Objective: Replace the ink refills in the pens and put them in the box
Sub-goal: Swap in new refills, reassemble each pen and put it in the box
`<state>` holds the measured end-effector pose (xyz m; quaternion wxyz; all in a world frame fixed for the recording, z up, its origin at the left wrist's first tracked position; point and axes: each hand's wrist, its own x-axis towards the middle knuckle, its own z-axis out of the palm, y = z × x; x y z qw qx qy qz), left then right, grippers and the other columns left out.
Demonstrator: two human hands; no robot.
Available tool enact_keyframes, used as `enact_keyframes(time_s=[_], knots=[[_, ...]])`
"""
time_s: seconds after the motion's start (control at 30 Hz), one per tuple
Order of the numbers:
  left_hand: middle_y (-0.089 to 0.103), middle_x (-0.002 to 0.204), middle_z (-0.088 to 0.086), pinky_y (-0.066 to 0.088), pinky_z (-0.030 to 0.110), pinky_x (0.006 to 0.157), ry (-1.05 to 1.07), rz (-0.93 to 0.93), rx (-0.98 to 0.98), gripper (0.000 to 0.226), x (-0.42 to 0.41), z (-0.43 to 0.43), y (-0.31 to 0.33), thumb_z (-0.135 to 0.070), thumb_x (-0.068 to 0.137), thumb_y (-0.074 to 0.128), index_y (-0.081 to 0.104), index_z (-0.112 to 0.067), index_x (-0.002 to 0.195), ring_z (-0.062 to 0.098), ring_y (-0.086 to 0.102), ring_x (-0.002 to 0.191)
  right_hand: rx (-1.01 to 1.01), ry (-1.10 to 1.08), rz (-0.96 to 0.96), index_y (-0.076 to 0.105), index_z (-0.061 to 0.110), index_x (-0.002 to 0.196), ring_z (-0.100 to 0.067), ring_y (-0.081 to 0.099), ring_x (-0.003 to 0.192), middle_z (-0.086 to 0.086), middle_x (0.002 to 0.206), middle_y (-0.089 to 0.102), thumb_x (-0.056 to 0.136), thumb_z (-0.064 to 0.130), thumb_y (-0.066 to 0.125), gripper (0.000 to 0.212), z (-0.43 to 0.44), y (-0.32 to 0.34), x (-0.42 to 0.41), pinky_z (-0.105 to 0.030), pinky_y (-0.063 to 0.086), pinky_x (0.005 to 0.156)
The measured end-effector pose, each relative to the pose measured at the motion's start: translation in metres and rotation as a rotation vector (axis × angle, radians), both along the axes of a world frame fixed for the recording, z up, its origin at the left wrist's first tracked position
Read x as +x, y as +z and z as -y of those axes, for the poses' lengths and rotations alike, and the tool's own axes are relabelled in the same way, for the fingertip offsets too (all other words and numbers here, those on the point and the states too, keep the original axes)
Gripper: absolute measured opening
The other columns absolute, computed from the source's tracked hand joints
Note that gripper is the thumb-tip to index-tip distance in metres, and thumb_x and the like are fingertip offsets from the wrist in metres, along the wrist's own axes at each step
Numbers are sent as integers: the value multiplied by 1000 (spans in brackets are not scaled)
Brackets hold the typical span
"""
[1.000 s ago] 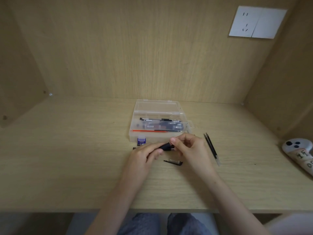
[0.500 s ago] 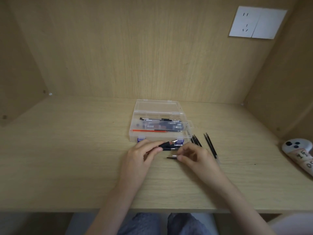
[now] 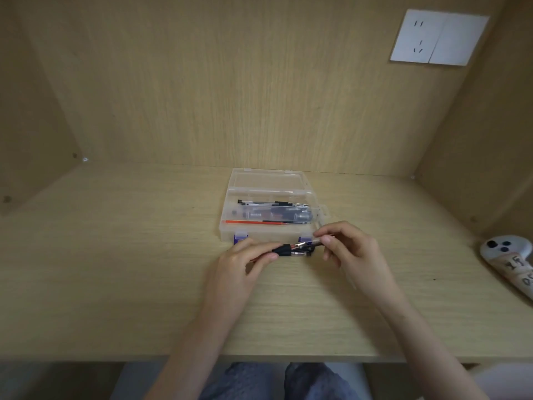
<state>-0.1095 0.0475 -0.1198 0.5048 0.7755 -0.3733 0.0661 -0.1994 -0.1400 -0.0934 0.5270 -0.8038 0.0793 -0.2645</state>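
Observation:
My left hand [image 3: 240, 262] grips a black pen barrel [image 3: 284, 250] by its rubber grip, with a refill tip [image 3: 301, 244] poking out towards the right. My right hand [image 3: 347, 248] pinches a small silvery pen piece [image 3: 317, 241] just right of that tip. Both hands hover in front of the clear plastic box [image 3: 227, 232], which stands open with its lid back. Inside the box lie a black pen [image 3: 274, 203], a clear pen case [image 3: 274, 215] and a red refill [image 3: 253, 222]. A dark pen part [image 3: 301, 254] lies on the desk below the barrel.
The light wooden desk [image 3: 115, 255] sits in a wooden alcove. A white controller [image 3: 510, 261] lies at the far right edge. A white wall socket [image 3: 438, 37] is on the back panel. The box has purple latches [image 3: 240, 237] on its front.
My right hand has risen from the desk to the pen tip, now pinching a small silvery piece. The loose refills at its right are hidden behind it. My left hand has barely moved.

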Motion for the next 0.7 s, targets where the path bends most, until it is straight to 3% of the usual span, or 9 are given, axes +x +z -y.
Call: enact_keyframes(time_s=[0.23, 0.47, 0.6, 0.7], knots=[[61, 87, -19, 44, 16, 68, 2, 26, 26, 25, 2, 1, -2, -34, 82, 61, 68, -36, 106, 0, 58, 81, -61, 74, -41, 68, 26, 88, -5, 57, 60, 5, 76, 63, 85, 5, 65, 22, -12, -4, 9, -14, 43, 64], [69, 89, -16, 42, 12, 70, 5, 40, 44, 21, 3, 1, -7, -24, 83, 67, 71, -31, 102, -11, 55, 75, 26, 67, -20, 69, 7, 88, -1, 51, 47, 9, 55, 62, 86, 3, 62, 8, -22, -13, 9, -9, 39, 54], [71, 93, -13, 47, 24, 75, 45, 103, 103, 23, 4, 3, -9, -32, 80, 60, 72, -31, 100, 0, 62, 83, 104, 59, -7, 69, 13, 88, -9, 52, 50, -4, 57, 62, 87, 4, 61, 12, -25, -24, 8, -17, 43, 55], [72, 93, -12, 45, 24, 77, 47, 115, 117, 21, 4, 3, -9, -28, 81, 64, 72, -30, 101, 4, 63, 86, 122, 79, -15, 69, 14, 89, -12, 53, 53, -4, 59, 63, 87, 5, 61, 13, -24, -28, 6, -20, 45, 58]])
